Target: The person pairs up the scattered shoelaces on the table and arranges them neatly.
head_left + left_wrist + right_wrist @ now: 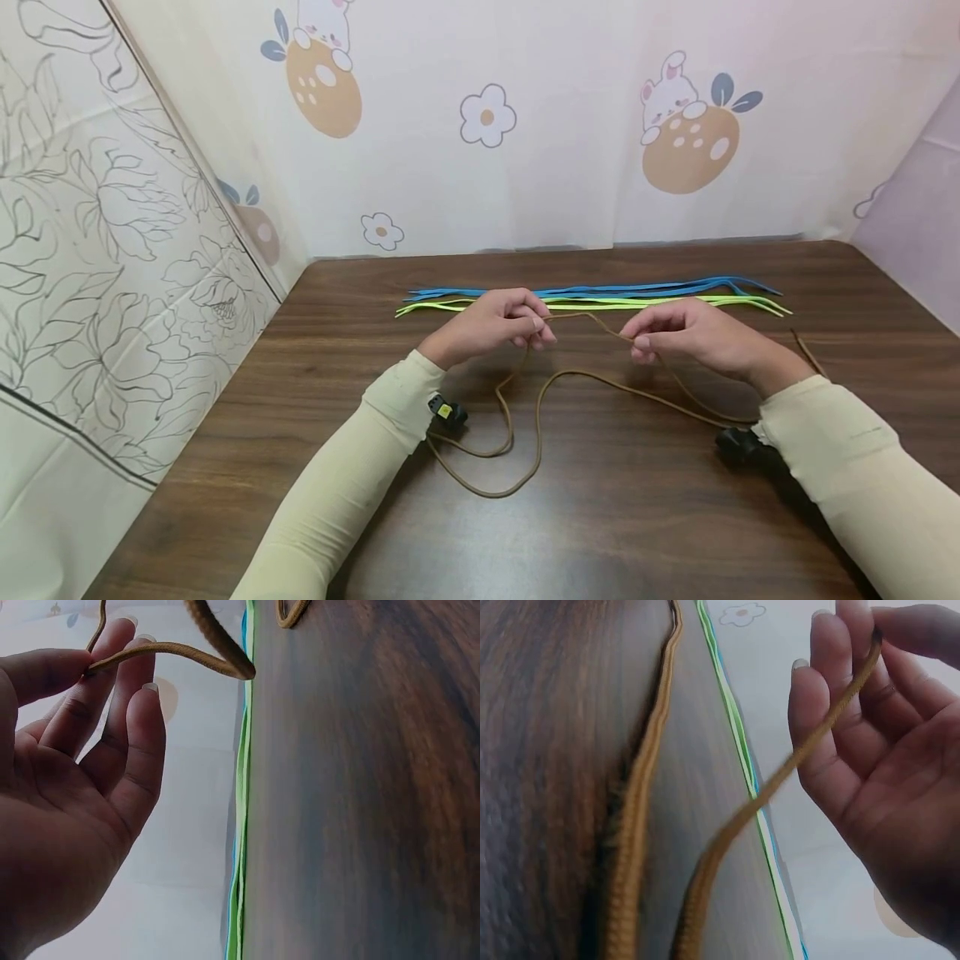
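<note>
A long brown cord (540, 425) like a shoelace lies in loose curves on the table, and part of it is lifted between the hands. The left hand (502, 321) pinches it between thumb and index finger, its other fingers loosely bent, as the left wrist view shows with the cord (172, 649) trailing off. Thumb and fingertips of the right hand (693, 337) pinch the cord too; in the right wrist view the cord (780, 776) runs down from that pinch. Between the two hands the short stretch of cord hangs slack, slightly arched.
Behind the hands, blue laces (637, 289) and neon green laces (600, 305) lie side by side along the back of the brown wooden table (622, 517). A cord end (808, 354) rests near the right wrist. Patterned cloth (555, 192) hangs behind the table.
</note>
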Motion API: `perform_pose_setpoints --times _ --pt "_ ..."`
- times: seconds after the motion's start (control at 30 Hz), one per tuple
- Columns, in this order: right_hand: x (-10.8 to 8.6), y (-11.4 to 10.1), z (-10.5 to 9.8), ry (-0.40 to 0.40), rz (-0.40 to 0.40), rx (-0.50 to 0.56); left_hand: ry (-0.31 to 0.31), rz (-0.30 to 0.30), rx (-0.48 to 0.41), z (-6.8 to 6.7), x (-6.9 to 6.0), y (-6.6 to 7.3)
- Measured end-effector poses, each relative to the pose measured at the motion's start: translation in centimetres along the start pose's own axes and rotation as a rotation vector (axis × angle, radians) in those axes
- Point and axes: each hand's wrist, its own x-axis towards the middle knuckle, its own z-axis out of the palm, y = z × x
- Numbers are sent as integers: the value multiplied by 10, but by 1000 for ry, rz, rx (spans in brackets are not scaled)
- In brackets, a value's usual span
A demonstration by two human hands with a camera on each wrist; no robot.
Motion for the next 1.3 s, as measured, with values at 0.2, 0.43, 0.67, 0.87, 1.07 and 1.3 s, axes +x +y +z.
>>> perform_pose_setpoints --times 0.2,0.43,0.67,0.87,1.07,1.3 --pt "0 0 -1 43 53 -67 11 -31 31 -3 -2 -3" --pt "0 4 -2 50 103 -100 4 -38 36 -4 -1 -6" --pt "-3 7 -3 60 129 -119 -2 -42 69 -4 1 -7" --pt "-3 8 -4 83 157 -142 33 -73 101 -7 -1 -7" --pt "-2 11 -6 92 174 -163 54 -85 84 -12 -5 -7" --pt "-2 13 -8 95 190 -166 77 -93 100 -15 -6 -8"
